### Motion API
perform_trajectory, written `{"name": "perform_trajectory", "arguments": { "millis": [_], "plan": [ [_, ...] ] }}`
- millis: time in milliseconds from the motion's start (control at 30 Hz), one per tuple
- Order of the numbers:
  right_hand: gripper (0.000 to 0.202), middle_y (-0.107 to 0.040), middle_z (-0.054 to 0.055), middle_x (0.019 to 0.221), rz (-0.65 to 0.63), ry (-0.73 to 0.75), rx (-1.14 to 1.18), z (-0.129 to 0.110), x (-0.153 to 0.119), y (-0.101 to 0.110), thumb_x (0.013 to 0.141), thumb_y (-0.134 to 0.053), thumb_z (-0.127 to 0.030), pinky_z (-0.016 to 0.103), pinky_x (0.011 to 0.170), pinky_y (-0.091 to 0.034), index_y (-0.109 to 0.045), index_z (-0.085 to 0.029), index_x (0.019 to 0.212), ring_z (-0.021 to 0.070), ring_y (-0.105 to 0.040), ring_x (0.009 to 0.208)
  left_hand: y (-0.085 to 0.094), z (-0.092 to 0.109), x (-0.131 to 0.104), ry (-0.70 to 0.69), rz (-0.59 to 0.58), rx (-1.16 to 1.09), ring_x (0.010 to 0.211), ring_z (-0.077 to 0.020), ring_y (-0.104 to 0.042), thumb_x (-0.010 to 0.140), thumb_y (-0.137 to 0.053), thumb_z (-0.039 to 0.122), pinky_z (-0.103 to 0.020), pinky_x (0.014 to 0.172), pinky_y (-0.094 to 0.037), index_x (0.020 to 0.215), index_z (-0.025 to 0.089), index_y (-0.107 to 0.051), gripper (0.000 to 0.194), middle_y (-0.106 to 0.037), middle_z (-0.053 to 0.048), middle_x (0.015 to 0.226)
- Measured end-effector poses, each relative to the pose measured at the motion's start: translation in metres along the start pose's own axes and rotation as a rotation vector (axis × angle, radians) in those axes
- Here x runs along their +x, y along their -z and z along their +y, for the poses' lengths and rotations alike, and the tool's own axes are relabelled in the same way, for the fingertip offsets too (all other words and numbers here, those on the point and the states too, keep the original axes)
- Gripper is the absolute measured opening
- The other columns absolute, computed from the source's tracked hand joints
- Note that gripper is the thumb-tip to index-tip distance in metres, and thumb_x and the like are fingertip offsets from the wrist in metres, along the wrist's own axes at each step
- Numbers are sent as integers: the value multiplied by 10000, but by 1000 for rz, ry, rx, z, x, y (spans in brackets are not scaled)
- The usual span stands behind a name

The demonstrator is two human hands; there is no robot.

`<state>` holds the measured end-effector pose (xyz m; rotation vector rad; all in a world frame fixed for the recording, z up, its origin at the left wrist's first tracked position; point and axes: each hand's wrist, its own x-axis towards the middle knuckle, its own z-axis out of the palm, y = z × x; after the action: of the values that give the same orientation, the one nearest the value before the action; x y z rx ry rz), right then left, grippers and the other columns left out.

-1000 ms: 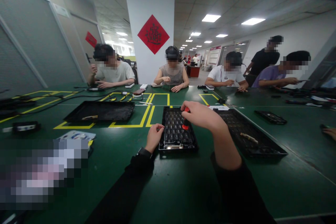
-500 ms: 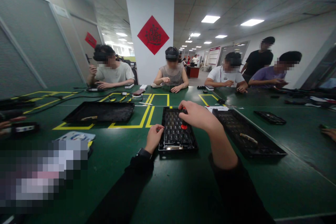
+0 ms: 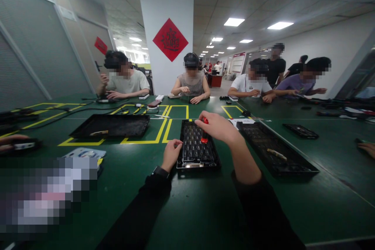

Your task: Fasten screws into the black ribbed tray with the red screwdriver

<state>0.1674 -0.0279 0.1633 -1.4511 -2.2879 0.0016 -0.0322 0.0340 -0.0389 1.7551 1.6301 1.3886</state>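
Observation:
A shallow black case point(image 3: 191, 151) lies lengthwise in front of me, with rows of small raised cells inside and a pale metallic strip point(image 3: 191, 166) at its near end. My right hand point(image 3: 215, 125) is closed around the handle of a red-and-black screwdriver point(image 3: 204, 134), which points down into the case's right half. Where its tip rests is hidden. On the left rim, the bent fingers of my left hand point(image 3: 172, 152) are closed against the case; whether a small part is between them I cannot see.
Black trays lie to the left point(image 3: 113, 125) and right point(image 3: 278, 150), each with a pale strip inside. A smaller black panel point(image 3: 300, 131) sits farther right. Cables point(image 3: 96, 108) cross the back left. Several people sit across the green table point(image 3: 187, 211).
My right hand has shifted slightly left, and the screwdriver shows more upright. My left hand and the case stay put. At the back right, a standing person has moved left.

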Motion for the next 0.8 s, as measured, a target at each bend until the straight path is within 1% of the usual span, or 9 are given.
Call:
{"name": "perform_trajectory", "arguments": {
  "millis": [67,100,233,300,467,533,667,733,800],
  "plan": [
    [430,-657,79,901,18,-33,-8,0,1,0,876,-322,-527,270,672,-382,-596,-200,928,208,-593,809,0,0,0,5,0,-4,788,-150,-550,755,-520,252,-290,749,-429,786,182,-636,139,-616,-38,843],
    [424,-658,79,897,24,-34,-11,0,1,0,881,-322,-516,269,679,-382,-601,-198,918,206,-592,811,0,0,0,10,-2,-6,785,-150,-551,756,-519,253,-292,748,-430,788,182,-636,140,-616,-39,845],
    [251,-657,54,934,-11,26,-1,1,3,1,862,-414,-357,252,701,-375,-598,-209,947,189,-585,824,0,0,0,16,-4,-8,783,-150,-554,760,-519,254,-296,751,-435,791,181,-639,144,-616,-42,848],
    [236,-654,48,939,-47,54,14,0,1,3,848,-428,-337,243,686,-373,-586,-210,970,182,-579,810,1,0,0,10,-2,-6,789,-151,-554,760,-521,253,-295,755,-436,790,180,-639,142,-616,-42,849],
    [415,-649,77,894,-33,9,-48,-6,-2,5,851,-360,-538,256,636,-358,-576,-191,919,199,-574,765,1,1,0,1,-6,10,790,-147,-550,765,-512,250,-286,752,-434,804,176,-635,148,-615,-38,849],
    [412,-649,77,869,-10,-5,-80,-6,-2,4,867,-332,-520,257,616,-346,-580,-190,877,202,-578,753,0,0,1,2,-5,15,800,-148,-550,762,-513,240,-284,752,-432,805,172,-632,144,-614,-38,847],
    [248,-649,54,855,-29,7,-96,-4,-3,5,849,-405,-377,250,595,-333,-581,-205,873,187,-577,724,0,-1,1,-3,-9,22,811,-149,-547,763,-510,238,-282,752,-431,804,171,-629,143,-612,-39,849],
    [259,-649,51,859,-60,24,-72,-4,-4,8,834,-430,-414,248,598,-339,-578,-208,886,185,-576,723,0,-1,1,-3,-9,26,801,-147,-548,765,-506,238,-283,749,-431,806,173,-629,145,-613,-38,845],
    [353,-649,60,864,-72,31,-53,-5,-6,10,836,-400,-504,251,609,-347,-579,-202,871,191,-579,738,0,-1,1,-2,-7,29,793,-145,-549,766,-504,235,-282,748,-431,808,173,-630,147,-613,-37,842]
  ]
}}
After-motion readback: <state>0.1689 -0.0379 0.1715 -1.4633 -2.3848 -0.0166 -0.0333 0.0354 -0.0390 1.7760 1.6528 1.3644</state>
